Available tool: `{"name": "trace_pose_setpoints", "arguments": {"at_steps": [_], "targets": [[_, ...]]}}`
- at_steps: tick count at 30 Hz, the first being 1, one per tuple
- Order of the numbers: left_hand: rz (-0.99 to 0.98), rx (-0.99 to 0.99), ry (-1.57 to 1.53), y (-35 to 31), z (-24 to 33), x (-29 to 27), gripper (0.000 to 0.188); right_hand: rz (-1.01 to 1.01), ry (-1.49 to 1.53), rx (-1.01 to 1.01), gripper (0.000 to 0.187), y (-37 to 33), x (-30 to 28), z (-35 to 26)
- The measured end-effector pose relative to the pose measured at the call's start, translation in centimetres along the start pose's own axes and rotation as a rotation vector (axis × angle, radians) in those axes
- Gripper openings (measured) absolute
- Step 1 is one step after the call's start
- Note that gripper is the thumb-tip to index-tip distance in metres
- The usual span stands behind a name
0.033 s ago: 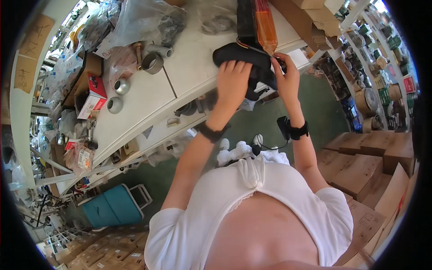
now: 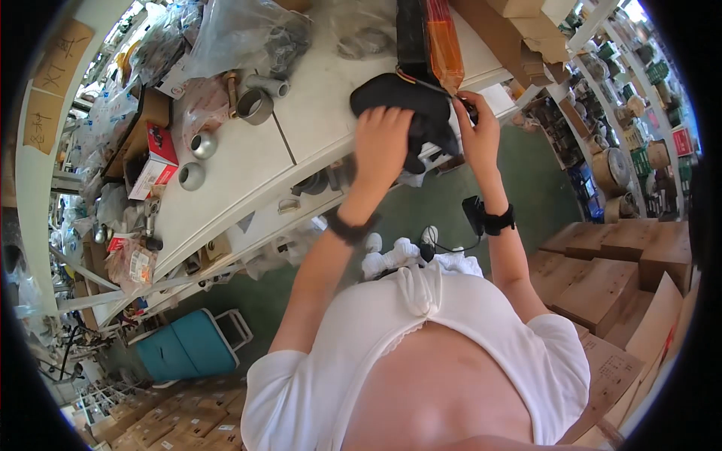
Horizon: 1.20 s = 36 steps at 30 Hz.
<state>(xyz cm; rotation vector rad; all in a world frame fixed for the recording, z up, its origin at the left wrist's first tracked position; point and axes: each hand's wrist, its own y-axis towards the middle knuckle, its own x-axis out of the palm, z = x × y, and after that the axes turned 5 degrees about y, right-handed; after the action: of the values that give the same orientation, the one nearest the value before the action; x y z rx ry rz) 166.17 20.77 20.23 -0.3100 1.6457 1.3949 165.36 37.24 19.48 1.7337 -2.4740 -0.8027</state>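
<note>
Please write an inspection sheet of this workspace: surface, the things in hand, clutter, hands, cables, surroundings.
Surface: white table, crowded at its far side, bare in the middle.
Things in hand: black cloth-like item lying over the table's front edge.
Clutter: two metal bowls, a grey pipe fitting, a red and white box, clear plastic bags, an orange packet.
Hands: left hand rests flat on the black item; right hand pinches its right edge. Both wrists wear black bands.
Cables: thin black cable under the right wrist.
Surroundings: cardboard boxes at right, stocked shelves, teal case on green floor.
</note>
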Motion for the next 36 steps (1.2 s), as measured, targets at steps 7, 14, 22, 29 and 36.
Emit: {"name": "trace_pose_setpoints", "arguments": {"at_steps": [7,14,22,29,36], "targets": [[0.077,-0.261,0.138,-9.8,-5.6,-6.2,0.029,-0.006,-0.111,-0.021,0.017,-0.9,0.2,0.3],[-0.014,-0.236,0.045,-8.7,-6.4,-7.3,0.03,-0.011,-0.135,-0.188,0.011,-0.6,0.0,-0.1],[-0.084,-0.046,-0.166,-0.2,-1.7,-2.8,0.032,0.019,-0.189,-0.249,0.01,-0.5,-0.5,-0.1],[-0.066,-0.019,-0.203,0.6,-0.9,-1.5,0.03,-0.012,-0.122,-0.291,0.012,-1.2,0.5,-1.7],[0.072,-0.21,-0.013,-7.6,-4.6,-4.8,0.031,-0.188,-0.215,-0.491,0.034,-4.2,3.3,-3.6]]}}
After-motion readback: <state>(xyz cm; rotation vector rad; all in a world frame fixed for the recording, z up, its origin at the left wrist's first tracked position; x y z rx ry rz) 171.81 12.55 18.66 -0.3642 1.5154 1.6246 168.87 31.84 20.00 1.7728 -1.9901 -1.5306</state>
